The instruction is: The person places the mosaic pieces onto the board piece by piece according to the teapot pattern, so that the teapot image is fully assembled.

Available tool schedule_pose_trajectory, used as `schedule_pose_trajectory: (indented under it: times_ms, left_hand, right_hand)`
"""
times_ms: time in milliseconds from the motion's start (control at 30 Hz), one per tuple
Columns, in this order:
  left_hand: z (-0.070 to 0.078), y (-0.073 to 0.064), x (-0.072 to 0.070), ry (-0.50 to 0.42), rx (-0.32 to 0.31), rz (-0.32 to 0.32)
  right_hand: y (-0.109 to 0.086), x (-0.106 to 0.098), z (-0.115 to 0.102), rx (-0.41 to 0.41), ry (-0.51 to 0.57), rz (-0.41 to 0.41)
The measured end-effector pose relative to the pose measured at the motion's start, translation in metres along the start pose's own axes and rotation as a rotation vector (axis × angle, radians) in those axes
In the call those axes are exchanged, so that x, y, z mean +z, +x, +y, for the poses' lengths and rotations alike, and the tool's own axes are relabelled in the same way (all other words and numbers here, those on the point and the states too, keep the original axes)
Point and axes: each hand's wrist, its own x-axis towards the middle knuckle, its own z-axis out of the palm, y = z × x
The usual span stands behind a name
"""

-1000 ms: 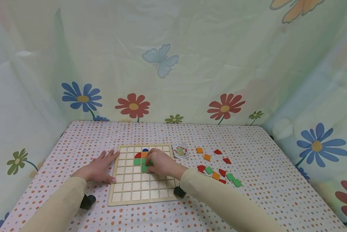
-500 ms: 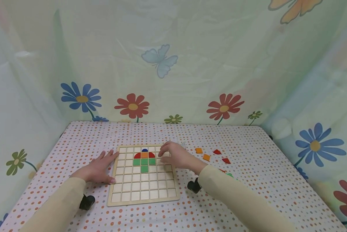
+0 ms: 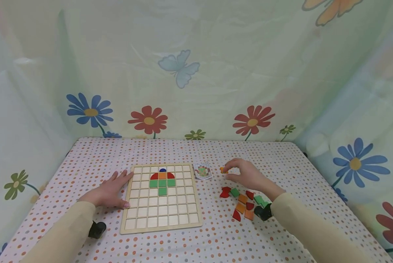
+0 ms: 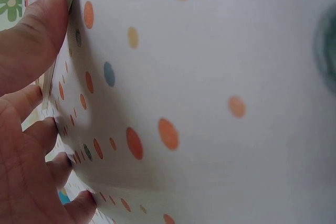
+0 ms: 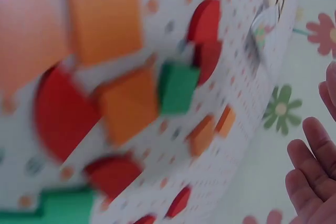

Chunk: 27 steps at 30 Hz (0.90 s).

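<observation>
A wooden grid board (image 3: 160, 231) lies left of centre on the table. Inside its upper cells sit a blue piece (image 3: 163, 170), red quarter-rounds (image 3: 154, 176), an orange square (image 3: 162, 175) and several green squares (image 3: 162, 191). My left hand (image 3: 106, 193) is spread at the board's left side, index fingertip and thumb touching its edge. To the right, my right hand (image 3: 249, 177) hovers with fingers apart by a loose orange tile (image 3: 222, 170), which it partly hides. In the right wrist view, a gap shows between the right fingers (image 5: 302, 153) and two orange tiles (image 5: 202, 135).
A small picture card (image 3: 202, 171) in a clear sleeve lies against the board's right edge. Nearer the front right are loose red pieces (image 3: 225, 192), orange squares (image 3: 240, 208) and green squares (image 3: 259, 199). A printed cloth backdrop (image 3: 196, 91) stands behind the table.
My right hand has left the board and moved right to the far orange tiles, uncovering the red and green pieces on the grid. The left hand has stayed at the board's edge.
</observation>
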Motion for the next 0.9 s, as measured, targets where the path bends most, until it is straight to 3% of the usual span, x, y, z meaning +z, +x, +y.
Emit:
schedule_pose_trajectory:
  times_ms: [333,533,900]
  left_hand:
    - [-0.002,0.001,0.003,-0.004,-0.008,-0.001]
    - [-0.002,-0.001,0.001,0.002,0.004,0.002]
    - [-0.003,0.000,0.002,-0.014,0.012,-0.007]
  right_hand:
    - [-0.047,-0.013,0.058,0.109,0.007,0.037]
    - [-0.073,-0.012,0.078,0.192,0.053,0.011]
    - [-0.100,-0.006,0.108,0.255,-0.005,-0.058]
